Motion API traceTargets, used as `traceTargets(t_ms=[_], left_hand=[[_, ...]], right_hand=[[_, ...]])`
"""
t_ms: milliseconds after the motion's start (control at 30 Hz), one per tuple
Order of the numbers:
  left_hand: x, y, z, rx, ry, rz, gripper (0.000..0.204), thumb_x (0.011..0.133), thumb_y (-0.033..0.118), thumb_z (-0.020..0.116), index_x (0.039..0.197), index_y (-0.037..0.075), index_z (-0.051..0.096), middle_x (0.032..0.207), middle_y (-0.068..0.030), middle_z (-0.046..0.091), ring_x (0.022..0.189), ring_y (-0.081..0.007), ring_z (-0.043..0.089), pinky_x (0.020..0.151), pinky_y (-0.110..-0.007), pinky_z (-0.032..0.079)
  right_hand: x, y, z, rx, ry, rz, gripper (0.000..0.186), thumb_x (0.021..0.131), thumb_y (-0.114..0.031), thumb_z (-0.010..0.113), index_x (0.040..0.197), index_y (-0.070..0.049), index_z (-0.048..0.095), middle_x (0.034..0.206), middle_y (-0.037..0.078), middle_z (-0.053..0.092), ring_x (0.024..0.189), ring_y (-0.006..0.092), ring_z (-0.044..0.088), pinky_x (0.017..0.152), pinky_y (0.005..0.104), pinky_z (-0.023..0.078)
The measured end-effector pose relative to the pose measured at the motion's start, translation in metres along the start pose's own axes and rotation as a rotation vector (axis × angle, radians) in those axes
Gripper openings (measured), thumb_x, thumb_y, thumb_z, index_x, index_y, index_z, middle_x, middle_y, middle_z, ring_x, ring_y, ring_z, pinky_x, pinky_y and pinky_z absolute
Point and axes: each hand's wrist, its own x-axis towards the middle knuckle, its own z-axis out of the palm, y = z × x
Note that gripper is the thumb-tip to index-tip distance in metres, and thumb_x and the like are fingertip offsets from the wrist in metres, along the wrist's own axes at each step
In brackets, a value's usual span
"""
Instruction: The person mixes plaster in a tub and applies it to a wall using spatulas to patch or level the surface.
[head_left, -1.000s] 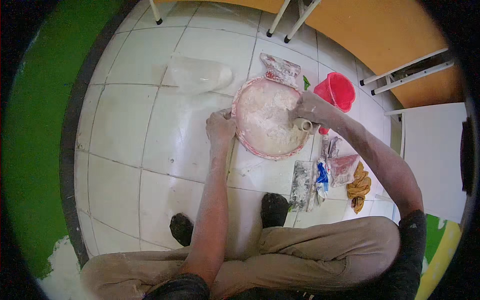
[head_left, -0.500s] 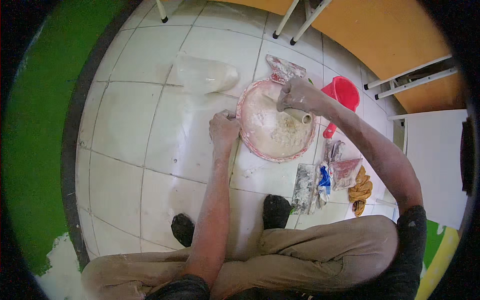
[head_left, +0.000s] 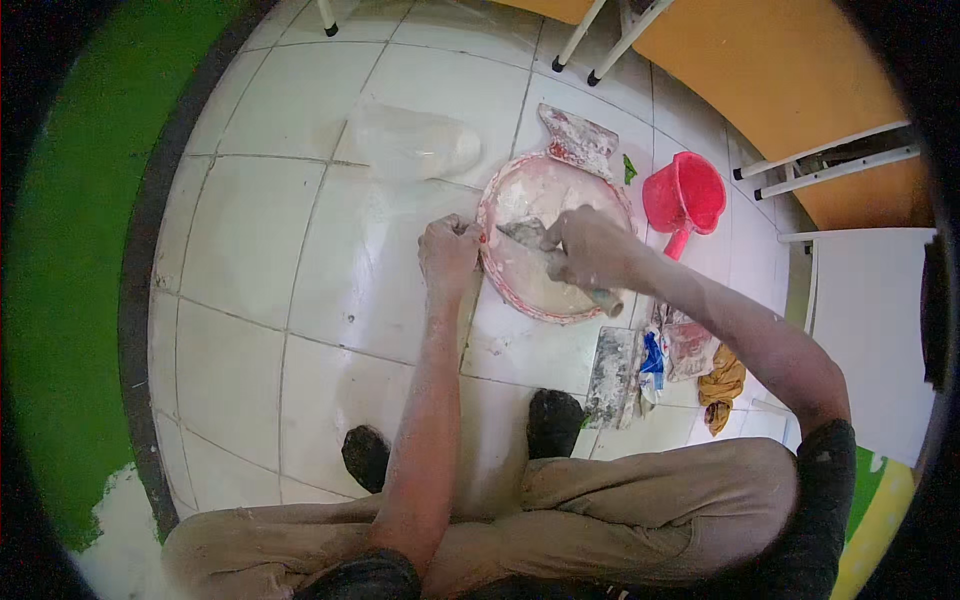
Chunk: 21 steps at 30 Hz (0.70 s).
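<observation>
A round basin point(head_left: 512, 298) with a red, paste-smeared rim stands on the floor in front of me. Pale, wet-looking paste point(head_left: 528, 272) lies inside it. My left hand point(head_left: 448, 248) is closed at the basin's left rim, gripping its edge. My right hand point(head_left: 597, 248) is wrapped round a trowel; its pointed, paste-coated blade point(head_left: 524, 235) reaches toward the basin's left side. The butt of the trowel's handle point(head_left: 608, 302) sticks out below the hand, over the lower right rim. Part of the paste is hidden under my right hand and forearm.
Beyond the basin lies a smeared scraper point(head_left: 580, 138). A pink dipper point(head_left: 684, 195) stands to its right. Nearer me are a flat grey plate point(head_left: 608, 370), a blue-and-white packet point(head_left: 651, 362) and a brown cloth point(head_left: 722, 385). A clear plastic bag point(head_left: 415, 145) lies far left.
My right hand has moved nearer me inside the basin, and the trowel's blade now shows, pointing left. My left hand stays at the rim. The dipper is now less covered.
</observation>
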Motion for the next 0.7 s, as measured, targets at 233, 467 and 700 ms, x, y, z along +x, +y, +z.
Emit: traceTargets(t_ms=[233, 467, 700], left_hand=[[0.007, -0.003, 0.007, 0.05, 0.021, -0.006, 0.021, 0.078, 0.021, 0.069, 0.084, 0.002, 0.074, 0.073, -0.0122, 0.072, 0.069, -0.0213, 0.069, 0.069, -0.034, 0.053], [-0.002, 0.013, 0.02, 0.023, 0.028, -0.028, 0.018, 0.076, 0.02, 0.066, 0.082, 0.004, 0.074, 0.077, -0.0174, 0.071, 0.078, -0.0336, 0.07, 0.078, -0.042, 0.053], [-0.008, 0.024, 0.038, -0.031, 0.081, 0.045, 0.025, 0.079, 0.024, 0.065, 0.092, 0.005, 0.075, 0.085, -0.0162, 0.072, 0.084, -0.0328, 0.07, 0.08, -0.041, 0.053]], right_hand=[[-0.039, 0.0, -0.007, -0.04, -0.092, -0.008, 0.025, 0.07, -0.005, 0.068, 0.092, 0.006, 0.069, 0.071, 0.024, 0.064, 0.065, 0.0347, 0.065, 0.064, 0.0422, 0.051], [-0.064, 0.038, -0.006, -0.125, -0.1, -0.008, 0.021, 0.073, -0.007, 0.066, 0.091, 0.002, 0.067, 0.079, 0.022, 0.064, 0.076, 0.0357, 0.066, 0.071, 0.0448, 0.052], [-0.081, 0.053, -0.022, -0.349, -0.3, -0.088, 0.02, 0.074, -0.012, 0.068, 0.09, -0.001, 0.063, 0.082, 0.017, 0.063, 0.082, 0.0355, 0.065, 0.073, 0.0468, 0.052]])
